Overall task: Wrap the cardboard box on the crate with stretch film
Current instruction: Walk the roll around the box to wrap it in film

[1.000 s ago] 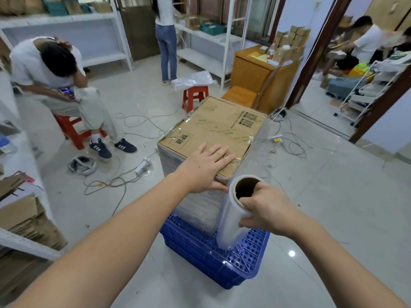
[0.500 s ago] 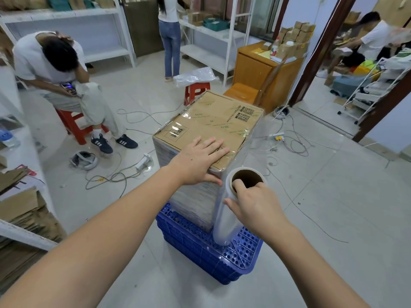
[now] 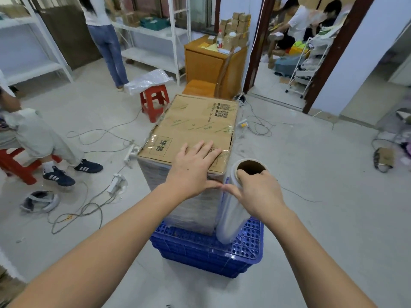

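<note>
A tall cardboard box (image 3: 195, 127) stands on an upturned blue plastic crate (image 3: 200, 247); its sides are covered in layers of clear stretch film. My left hand (image 3: 193, 167) lies flat on the near edge of the box top, fingers straight and spread. My right hand (image 3: 255, 192) grips the top of an upright stretch film roll (image 3: 233, 216), fingers hooked into its cardboard core, right beside the box's near right corner. The roll's lower end sits over the crate.
A red stool (image 3: 154, 101) with a plastic bag stands behind the box, and a wooden cabinet (image 3: 211, 63) further back. Cables and power strips (image 3: 115, 185) lie on the floor to the left. A seated person (image 3: 33, 138) is at the left; another person stands by white shelves.
The view has swung round the box to the right. My right hand has brought the roll in close to the box's near right corner. My left hand stays flat on the top.
</note>
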A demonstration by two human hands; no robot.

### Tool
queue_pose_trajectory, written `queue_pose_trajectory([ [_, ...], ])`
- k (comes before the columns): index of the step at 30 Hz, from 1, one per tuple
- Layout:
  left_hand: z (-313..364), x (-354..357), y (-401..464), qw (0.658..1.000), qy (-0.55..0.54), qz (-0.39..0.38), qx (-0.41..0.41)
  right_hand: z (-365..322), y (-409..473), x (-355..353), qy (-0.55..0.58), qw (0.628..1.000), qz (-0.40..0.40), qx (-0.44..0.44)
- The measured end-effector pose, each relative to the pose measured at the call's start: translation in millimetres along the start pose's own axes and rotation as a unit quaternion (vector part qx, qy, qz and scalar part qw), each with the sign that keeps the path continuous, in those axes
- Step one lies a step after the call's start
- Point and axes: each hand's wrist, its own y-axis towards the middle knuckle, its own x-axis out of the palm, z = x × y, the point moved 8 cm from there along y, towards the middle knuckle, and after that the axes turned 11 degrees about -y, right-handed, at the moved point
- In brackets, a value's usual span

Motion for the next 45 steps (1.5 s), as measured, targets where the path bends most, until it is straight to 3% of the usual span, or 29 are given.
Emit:
queue_pose_trajectory([
  [3,-3.3,4.0,7.5,0.999,-0.005,-0.035,0.041,-3.1,2.7,-0.7,0.041,0.998,-0.021,0.040],
  [7,-15.6,-2.4,10.9,0.981,0.018,-0.114,0.157,-3.6,2.6,7.8,0.053,0.987,-0.095,0.121],
  [11,-41.2,-19.5,11.7,0.956,0.006,-0.135,0.261,-10.8,1.8,7.8,0.036,0.982,-0.083,0.169],
  [15,-47.0,-10.9,12.5,0.955,0.012,-0.118,0.271,-3.6,4.6,-0.4,-0.031,0.967,-0.080,0.238],
  [22,-47.7,-5.0,15.3,0.959,0.037,-0.099,0.263,18.9,-18.3,1.3,-0.023,0.970,-0.068,0.231],
  [26,-44.4,-4.2,16.5,0.961,0.028,-0.096,0.258,17.9,-39.0,3.0,-0.017,0.984,-0.068,0.165],
  [29,-36.2,-3.2,18.7,0.964,0.016,-0.091,0.248,-12.7,-42.8,-4.3,-0.026,1.000,-0.006,0.004],
  [31,-27.8,-1.6,19.2,0.966,0.011,-0.091,0.242,-43.5,-48.9,-16.9,-0.032,0.993,0.062,-0.098],
  [34,-16.3,2.2,19.1,0.967,0.016,-0.090,0.239,-87.7,-59.4,-15.0,-0.022,0.976,0.090,-0.199],
  [41,-26.0,-1.2,14.8,0.969,0.009,-0.094,0.227,-112.6,-49.5,-19.3,-0.009,0.970,0.060,-0.236],
  [45,-24.7,-0.2,14.5,0.970,0.017,-0.095,0.224,-107.7,-52.0,-20.3,0.012,0.981,0.022,-0.192],
])
